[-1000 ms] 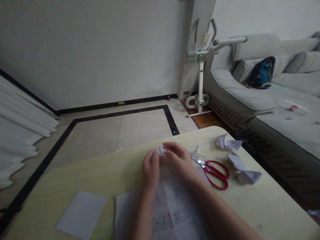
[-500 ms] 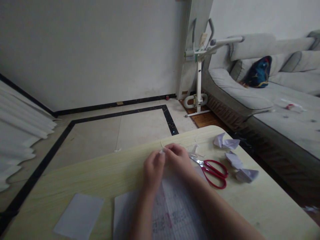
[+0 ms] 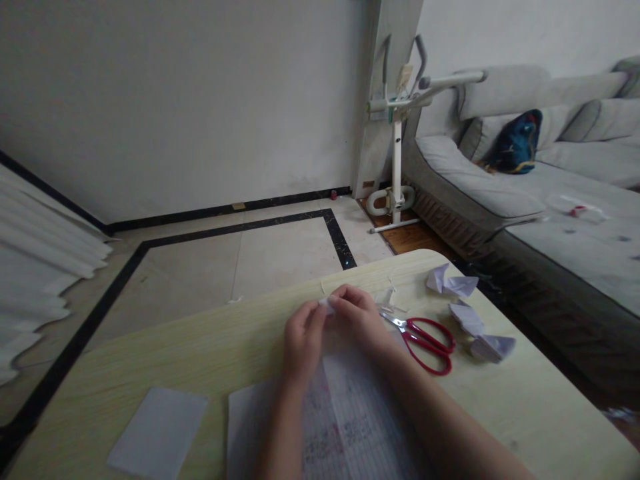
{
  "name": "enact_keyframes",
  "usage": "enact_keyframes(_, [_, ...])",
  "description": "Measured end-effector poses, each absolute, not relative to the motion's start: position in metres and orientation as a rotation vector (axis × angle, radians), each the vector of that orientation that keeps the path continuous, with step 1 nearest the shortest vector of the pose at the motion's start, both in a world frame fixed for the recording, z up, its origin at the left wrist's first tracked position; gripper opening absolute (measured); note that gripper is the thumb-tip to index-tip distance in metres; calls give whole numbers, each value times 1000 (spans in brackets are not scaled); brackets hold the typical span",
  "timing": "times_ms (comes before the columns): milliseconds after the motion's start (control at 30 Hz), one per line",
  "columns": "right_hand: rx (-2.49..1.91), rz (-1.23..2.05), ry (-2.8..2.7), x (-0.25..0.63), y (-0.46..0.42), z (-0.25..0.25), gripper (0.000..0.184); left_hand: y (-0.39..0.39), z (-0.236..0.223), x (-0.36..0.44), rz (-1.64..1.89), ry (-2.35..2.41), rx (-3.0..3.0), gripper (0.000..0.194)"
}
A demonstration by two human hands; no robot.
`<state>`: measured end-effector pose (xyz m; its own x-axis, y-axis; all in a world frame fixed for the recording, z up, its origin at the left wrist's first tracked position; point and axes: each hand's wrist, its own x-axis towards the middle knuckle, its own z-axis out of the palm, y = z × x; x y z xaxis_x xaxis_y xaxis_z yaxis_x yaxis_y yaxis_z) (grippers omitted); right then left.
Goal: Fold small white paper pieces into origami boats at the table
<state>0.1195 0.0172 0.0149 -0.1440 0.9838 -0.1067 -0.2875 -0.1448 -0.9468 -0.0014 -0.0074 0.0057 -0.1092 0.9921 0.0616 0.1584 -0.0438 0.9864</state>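
My left hand (image 3: 304, 331) and my right hand (image 3: 356, 317) meet above the far part of the table, both closed. Between their fingertips they pinch a small white piece of paper (image 3: 327, 305), mostly covered by the fingers. Under my forearms lies a lined sheet of paper (image 3: 345, 407) with handwriting and a crease. Just right of my right hand, red-handled scissors (image 3: 431, 343) rest on the table, their blade tips pointing towards small paper scraps (image 3: 387, 299).
Folded paper pieces (image 3: 453, 281) lie along the right side of the wooden table (image 3: 240, 340). A blank paper (image 3: 159, 430) is at the front left. Beyond stand white exercise equipment (image 3: 397, 153) and a grey sofa (image 3: 565, 207).
My hands have drawn slightly apart, and a little more of the white paper shows between the fingertips. The scissors and the folded papers stay where they were.
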Motion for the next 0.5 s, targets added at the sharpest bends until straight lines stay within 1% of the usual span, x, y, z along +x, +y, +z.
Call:
enact_keyframes(167, [-946, 1642, -922, 119, 17, 15, 21, -7, 6, -1, 1242, 1391, 1313, 27])
enact_keyframes(367, [-1112, 1387, -1179, 119, 17, 13, 23, -7, 5, -2, 1265, 1412, 1313, 30])
enact_keyframes(500, [-1133, 1382, -1232, 120, 17, 12, 20, -8, 5, -2, 1251, 1378, 1325, 29])
